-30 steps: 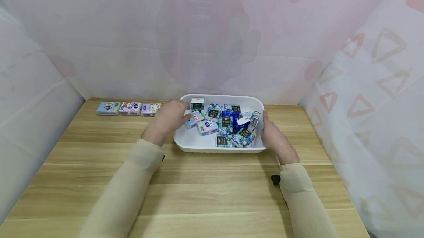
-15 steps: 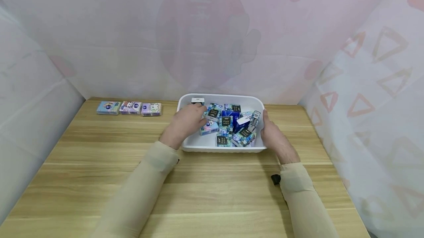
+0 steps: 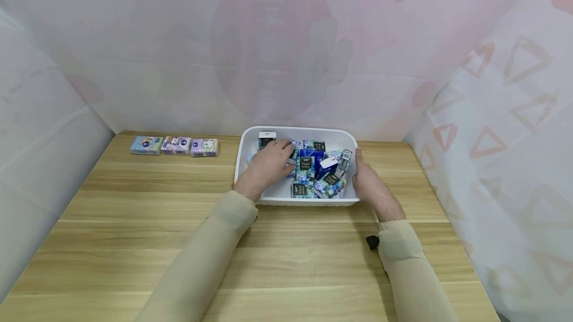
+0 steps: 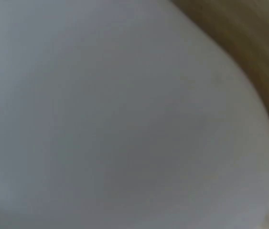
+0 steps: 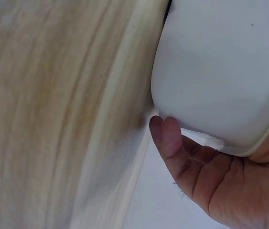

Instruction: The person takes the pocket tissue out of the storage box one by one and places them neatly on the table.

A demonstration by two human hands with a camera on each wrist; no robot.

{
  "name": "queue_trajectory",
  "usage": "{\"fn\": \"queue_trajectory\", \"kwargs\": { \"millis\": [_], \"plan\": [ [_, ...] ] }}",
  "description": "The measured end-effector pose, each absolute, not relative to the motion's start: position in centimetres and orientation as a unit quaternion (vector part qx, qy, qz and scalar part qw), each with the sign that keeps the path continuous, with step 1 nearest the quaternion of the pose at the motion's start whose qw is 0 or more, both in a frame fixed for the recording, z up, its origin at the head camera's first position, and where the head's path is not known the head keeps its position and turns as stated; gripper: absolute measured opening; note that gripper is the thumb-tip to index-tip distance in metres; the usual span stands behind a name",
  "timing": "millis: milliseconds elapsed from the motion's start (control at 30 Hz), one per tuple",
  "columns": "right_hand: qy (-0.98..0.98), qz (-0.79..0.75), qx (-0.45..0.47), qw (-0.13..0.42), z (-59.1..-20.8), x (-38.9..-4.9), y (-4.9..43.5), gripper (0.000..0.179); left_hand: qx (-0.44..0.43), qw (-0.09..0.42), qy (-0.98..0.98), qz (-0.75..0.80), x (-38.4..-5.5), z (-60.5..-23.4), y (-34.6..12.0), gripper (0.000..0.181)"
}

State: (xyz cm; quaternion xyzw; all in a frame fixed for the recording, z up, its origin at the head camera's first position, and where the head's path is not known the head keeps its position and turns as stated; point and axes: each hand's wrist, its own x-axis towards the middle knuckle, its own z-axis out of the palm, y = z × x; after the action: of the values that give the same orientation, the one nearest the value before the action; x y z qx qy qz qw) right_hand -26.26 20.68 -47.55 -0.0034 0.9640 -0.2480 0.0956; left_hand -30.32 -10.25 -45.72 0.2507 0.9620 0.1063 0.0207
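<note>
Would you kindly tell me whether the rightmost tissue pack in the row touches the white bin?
Apart: the head view shows a strip of wooden tabletop between the rightmost tissue pack and the white bin.

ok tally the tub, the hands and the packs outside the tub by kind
White tub: 1
Hands (left hand, right hand): 2
Packs in the row outside the tub: 3
Total: 6

Tub [image 3: 278,192] on counter [image 3: 313,262], tissue packs [image 3: 306,166] inside, mostly toward 3 o'clock; three-pack row [image 3: 176,146] on counter at tub's 9 o'clock.
</note>
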Motion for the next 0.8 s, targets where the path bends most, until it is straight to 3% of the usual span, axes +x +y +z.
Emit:
{"fn": "queue_trajectory", "kwargs": {
  "millis": [267,800],
  "plan": [
    [0.963,-0.251,-0.003,0.096,-47.5,-26.3,20.6,0.082,0.257,0.022,0.962,0.093,-30.8,-46.5,-9.4,0.072],
    [0.964,-0.247,-0.002,0.098,-47.3,-26.0,20.6,0.083,0.248,-0.022,0.959,0.136,-31.6,-47.7,-9.1,0.051]
  ]
}}
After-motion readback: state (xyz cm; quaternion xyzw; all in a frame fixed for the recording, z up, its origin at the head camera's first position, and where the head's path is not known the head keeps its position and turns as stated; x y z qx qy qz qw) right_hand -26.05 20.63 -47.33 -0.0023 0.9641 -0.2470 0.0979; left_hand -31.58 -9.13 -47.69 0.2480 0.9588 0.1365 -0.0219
